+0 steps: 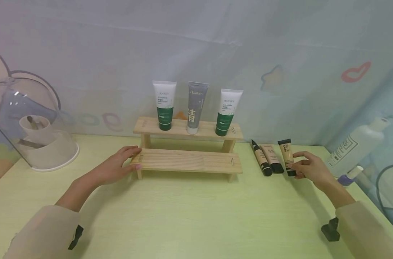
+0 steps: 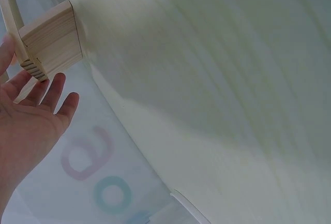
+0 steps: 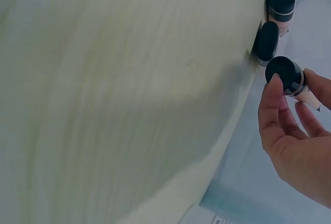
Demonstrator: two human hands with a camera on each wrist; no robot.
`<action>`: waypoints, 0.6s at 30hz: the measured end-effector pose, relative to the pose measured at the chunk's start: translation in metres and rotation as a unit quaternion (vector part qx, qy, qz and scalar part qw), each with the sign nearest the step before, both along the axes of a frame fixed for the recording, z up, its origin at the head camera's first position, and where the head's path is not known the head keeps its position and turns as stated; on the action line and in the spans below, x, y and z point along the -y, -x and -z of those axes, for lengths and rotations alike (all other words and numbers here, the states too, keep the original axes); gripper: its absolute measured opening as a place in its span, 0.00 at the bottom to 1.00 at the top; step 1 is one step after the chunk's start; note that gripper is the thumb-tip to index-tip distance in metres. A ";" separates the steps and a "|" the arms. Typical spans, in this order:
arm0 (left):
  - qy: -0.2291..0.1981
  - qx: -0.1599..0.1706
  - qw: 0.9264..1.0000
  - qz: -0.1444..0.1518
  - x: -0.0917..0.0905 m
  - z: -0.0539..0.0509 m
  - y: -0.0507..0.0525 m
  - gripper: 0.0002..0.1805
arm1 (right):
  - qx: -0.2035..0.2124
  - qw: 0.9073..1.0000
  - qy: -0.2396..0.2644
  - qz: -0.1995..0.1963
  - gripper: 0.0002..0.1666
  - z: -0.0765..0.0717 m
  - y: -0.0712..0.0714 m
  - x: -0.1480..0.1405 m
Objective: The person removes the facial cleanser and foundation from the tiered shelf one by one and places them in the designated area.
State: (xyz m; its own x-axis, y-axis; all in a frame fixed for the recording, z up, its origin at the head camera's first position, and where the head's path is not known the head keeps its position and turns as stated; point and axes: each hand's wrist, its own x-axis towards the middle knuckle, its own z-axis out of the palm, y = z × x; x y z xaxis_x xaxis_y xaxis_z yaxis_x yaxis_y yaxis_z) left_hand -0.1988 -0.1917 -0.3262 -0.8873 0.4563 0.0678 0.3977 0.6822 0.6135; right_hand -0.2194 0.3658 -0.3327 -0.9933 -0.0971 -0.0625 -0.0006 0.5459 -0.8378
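The right hand [image 1: 311, 169] pinches a small gold tube [image 1: 286, 153] just right of a beige tube [image 1: 271, 157]. Its black cap points down toward the person, the long axis rising wallward; table contact is hard to judge. The left hand [image 1: 118, 165], fingers apart, grips the wooden stand's [image 1: 186, 160] left end.
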 end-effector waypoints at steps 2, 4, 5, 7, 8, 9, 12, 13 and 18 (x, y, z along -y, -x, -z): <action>0.000 -0.001 1.000 0.000 0.000 0.000 0.000 0.34 | 0.009 1.000 0.004 0.004 0.31 0.003 0.002 -0.002; 0.000 -0.001 1.000 0.000 0.000 0.000 0.000 0.34 | 0.016 1.000 0.006 0.010 0.31 0.005 0.004 -0.003; -0.001 -0.001 1.000 0.000 0.000 0.000 0.000 0.34 | 0.018 1.000 0.006 0.013 0.31 0.006 0.004 -0.004; -0.001 -0.002 1.000 0.000 0.000 0.001 0.000 0.34 | 0.022 1.000 0.004 0.020 0.32 0.009 0.006 -0.005; -0.001 -0.002 1.000 0.000 0.000 0.001 0.000 0.34 | 0.024 0.999 0.002 0.022 0.32 0.010 0.006 -0.005; -0.001 -0.003 1.000 0.000 0.000 0.001 0.000 0.34 | 0.025 0.999 0.002 0.023 0.31 0.011 0.007 -0.006; 0.000 -0.004 1.000 0.000 0.000 0.000 0.000 0.34 | 0.031 0.999 -0.005 0.027 0.30 0.013 0.009 -0.006; 0.001 -0.004 1.000 -0.001 0.000 0.000 0.000 0.34 | 0.034 0.999 -0.009 0.028 0.30 0.014 0.009 -0.006; 0.002 -0.005 1.000 -0.001 0.000 0.000 0.000 0.34 | 0.037 0.999 -0.026 0.031 0.31 0.015 0.012 -0.005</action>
